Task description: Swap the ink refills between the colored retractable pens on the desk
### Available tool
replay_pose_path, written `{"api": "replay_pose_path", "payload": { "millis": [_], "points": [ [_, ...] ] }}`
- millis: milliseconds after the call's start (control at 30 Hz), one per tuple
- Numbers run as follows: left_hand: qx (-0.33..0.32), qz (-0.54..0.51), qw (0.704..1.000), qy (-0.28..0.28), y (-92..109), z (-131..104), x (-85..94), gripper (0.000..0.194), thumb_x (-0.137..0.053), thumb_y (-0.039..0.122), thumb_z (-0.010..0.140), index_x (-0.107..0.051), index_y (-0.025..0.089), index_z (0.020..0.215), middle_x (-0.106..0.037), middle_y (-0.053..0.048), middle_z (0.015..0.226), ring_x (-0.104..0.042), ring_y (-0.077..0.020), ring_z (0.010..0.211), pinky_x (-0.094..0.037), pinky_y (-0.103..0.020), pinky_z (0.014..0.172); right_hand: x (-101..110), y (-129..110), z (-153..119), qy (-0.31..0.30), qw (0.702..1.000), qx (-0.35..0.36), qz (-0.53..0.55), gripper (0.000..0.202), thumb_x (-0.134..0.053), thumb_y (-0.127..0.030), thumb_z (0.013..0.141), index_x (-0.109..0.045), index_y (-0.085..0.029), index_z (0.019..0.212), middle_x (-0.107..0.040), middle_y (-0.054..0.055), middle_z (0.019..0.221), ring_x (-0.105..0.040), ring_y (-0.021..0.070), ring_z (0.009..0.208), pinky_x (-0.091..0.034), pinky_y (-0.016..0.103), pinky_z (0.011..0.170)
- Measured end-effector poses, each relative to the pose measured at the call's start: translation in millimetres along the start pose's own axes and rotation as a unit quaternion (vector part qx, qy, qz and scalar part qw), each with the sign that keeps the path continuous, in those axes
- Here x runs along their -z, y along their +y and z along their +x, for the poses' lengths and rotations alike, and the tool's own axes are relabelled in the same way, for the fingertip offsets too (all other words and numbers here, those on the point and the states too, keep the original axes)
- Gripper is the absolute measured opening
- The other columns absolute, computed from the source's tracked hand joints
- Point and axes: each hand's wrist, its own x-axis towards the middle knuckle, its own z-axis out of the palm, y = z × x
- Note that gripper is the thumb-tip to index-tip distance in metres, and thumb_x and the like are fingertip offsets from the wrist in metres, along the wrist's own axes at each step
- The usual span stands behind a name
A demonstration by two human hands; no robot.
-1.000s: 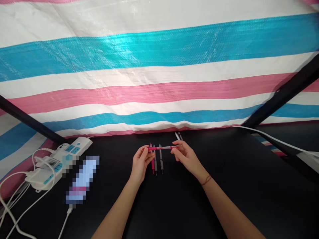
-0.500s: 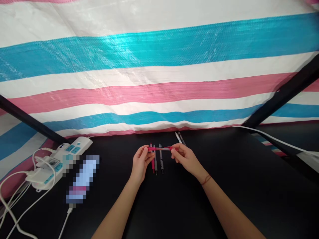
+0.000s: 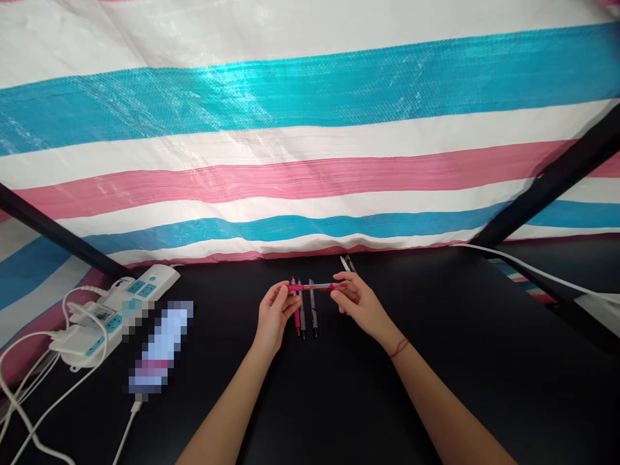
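A pink pen with a clear barrel lies level between my hands, above the black table. My left hand pinches its left end. At its right end, my right hand has thumb and fingers slightly apart around the tip, and contact is hard to make out. Below the held pen are a pink pen, a grey pen and another grey pen, side by side on the table. Behind my right hand lie a white pen and a dark pen, partly hidden.
At the left are a white power strip with plugs and cables, and a blurred phone on a charging cable. A striped sheet hangs behind the table, with dark frame bars on both sides.
My right fingers have loosened and spread at the pen's right end, showing more of it. My left hand keeps its pinch almost unmoved.
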Motion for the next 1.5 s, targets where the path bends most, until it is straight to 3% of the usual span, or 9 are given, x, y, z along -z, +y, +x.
{"api": "replay_pose_path", "payload": {
  "millis": [400,567,733,933,1033,1100,1200,1367,1500],
  "points": [
    [-0.016,0.024,1.000,-0.006,-4.3,-0.5,-0.2,0.037,-0.075,0.045,0.064,-0.062,0.016,0.083,-0.063,0.001,0.064,-0.064,-0.0119,0.063,-0.053,-0.027,0.073,1.7,-2.1,-0.7,0.014,0.998,0.011,-0.067,0.034,-0.054,-0.053,0.080,-0.057,-0.020,0.073,-0.053,-0.001,0.055,-0.051,0.0142,0.053,-0.042,0.027,0.052],
    [-0.019,0.038,0.999,-0.016,-3.0,-1.0,-1.0,0.038,-0.074,0.046,0.065,-0.062,0.016,0.085,-0.069,-0.005,0.084,-0.068,-0.0177,0.077,-0.052,-0.035,0.083,1.4,-2.1,-0.5,0.017,0.997,0.013,-0.070,0.038,-0.052,-0.057,0.080,-0.056,-0.020,0.072,-0.054,0.000,0.058,-0.051,0.0148,0.054,-0.040,0.027,0.052],
    [-0.039,0.037,0.998,-0.017,-2.8,0.3,0.3,0.037,-0.077,0.041,0.063,-0.064,0.015,0.084,-0.071,-0.009,0.092,-0.068,-0.0197,0.081,-0.051,-0.039,0.088,1.0,1.6,0.3,0.007,0.997,0.004,-0.074,0.043,-0.050,-0.061,0.080,-0.051,-0.021,0.064,-0.045,-0.004,0.048,-0.041,0.0118,0.046,-0.031,0.025,0.046],
    [-0.059,0.035,0.997,-0.033,-3.5,-2.9,-2.4,0.036,-0.079,0.041,0.061,-0.064,0.016,0.082,-0.072,-0.009,0.095,-0.068,-0.0209,0.087,-0.051,-0.039,0.089,-4.2,6.7,2.5,0.022,0.998,-0.054,0.008,0.048,-0.049,-0.061,0.080,-0.042,-0.021,0.055,-0.029,-0.008,0.039,-0.030,0.0077,0.036,-0.023,0.023,0.039],
    [-0.054,0.018,0.998,-0.030,-3.7,-3.2,-2.5,0.034,-0.078,0.038,0.063,-0.064,0.016,0.085,-0.071,-0.009,0.100,-0.068,-0.0215,0.090,-0.050,-0.039,0.090,-4.7,4.1,2.1,0.021,0.999,-0.031,0.034,0.040,-0.053,-0.057,0.080,-0.051,-0.020,0.067,-0.046,-0.005,0.047,-0.040,0.0090,0.041,-0.032,0.023,0.042],
    [-0.044,0.002,0.999,-0.017,-3.5,-2.1,-1.4,0.034,-0.078,0.037,0.064,-0.063,0.016,0.087,-0.070,-0.010,0.103,-0.067,-0.0219,0.092,-0.050,-0.039,0.091,-4.4,1.4,1.0,0.013,0.999,-0.009,0.044,0.035,-0.058,-0.054,0.077,-0.056,-0.020,0.085,-0.062,0.000,0.065,-0.050,0.0111,0.049,-0.039,0.025,0.046],
    [-0.034,-0.007,0.999,-0.007,-3.1,0.1,0.8,0.034,-0.077,0.036,0.065,-0.062,0.016,0.087,-0.070,-0.010,0.102,-0.067,-0.0222,0.094,-0.049,-0.040,0.092,-3.9,-1.4,-0.6,0.003,0.999,0.000,0.032,0.038,-0.062,-0.051,0.074,-0.057,-0.020,0.094,-0.067,0.005,0.079,-0.056,0.0135,0.057,-0.044,0.027,0.052],
    [-0.037,0.007,0.999,-0.027,-3.6,-0.4,0.8,0.038,-0.079,0.041,0.061,-0.061,0.015,0.082,-0.071,-0.010,0.097,-0.068,-0.0221,0.089,-0.049,-0.041,0.092,-2.5,-1.4,0.1,0.018,1.000,0.008,-0.009,0.037,-0.056,-0.055,0.078,-0.056,-0.018,0.075,-0.051,-0.003,0.052,-0.048,0.0113,0.049,-0.039,0.025,0.048],
    [-0.045,0.020,0.998,-0.037,-4.6,-2.0,-0.5,0.039,-0.079,0.043,0.060,-0.061,0.015,0.081,-0.071,-0.011,0.100,-0.068,-0.0223,0.089,-0.050,-0.040,0.090,-4.1,-1.9,1.2,0.030,1.000,-0.004,-0.001,0.042,-0.055,-0.061,0.076,-0.051,-0.020,0.067,-0.039,-0.007,0.044,-0.036,0.0087,0.041,-0.028,0.022,0.041]
  ]
}}
